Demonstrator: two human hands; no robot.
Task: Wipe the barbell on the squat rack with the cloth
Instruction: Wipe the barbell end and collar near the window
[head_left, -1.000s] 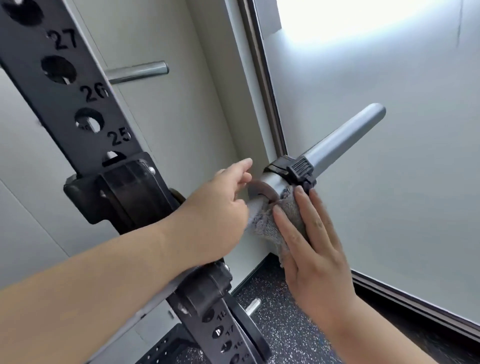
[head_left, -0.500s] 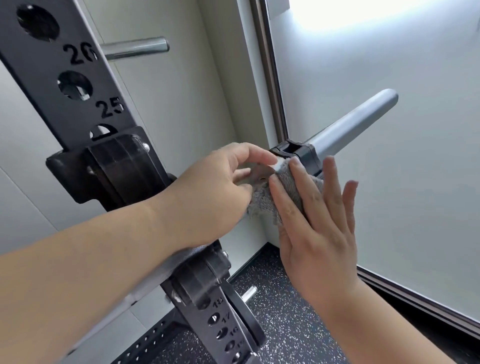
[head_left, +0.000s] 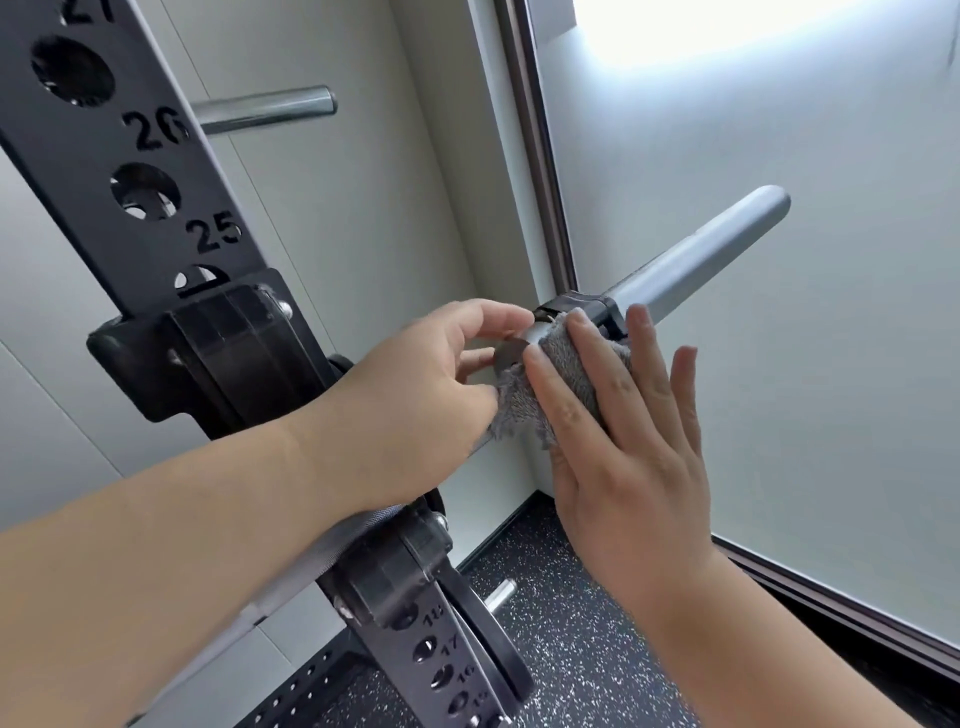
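At rack height, head view: barbell (head_left: 696, 254) is seen crossing the squat rack (head_left: 104, 156) upright just above a black bracket (head_left: 389, 571). Long axis runs lower-left to upper-right, w/ the sleeve end pointed up-right twd the frosted panel (head_left: 779, 415). Grey cloth (head_left: 566, 374) is draped over the bar, just inboard of the black collar (head_left: 582, 306). Right hand (head_left: 623, 467) is laid flat on the cloth, fingers straight and spread. Left hand (head_left: 410, 405) is curled at the cloth's left edge; grip vs. touch can't be told.

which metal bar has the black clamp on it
The barbell end on the right, next to the cloth, carries the clamp; the upper peg and small low peg are bare.
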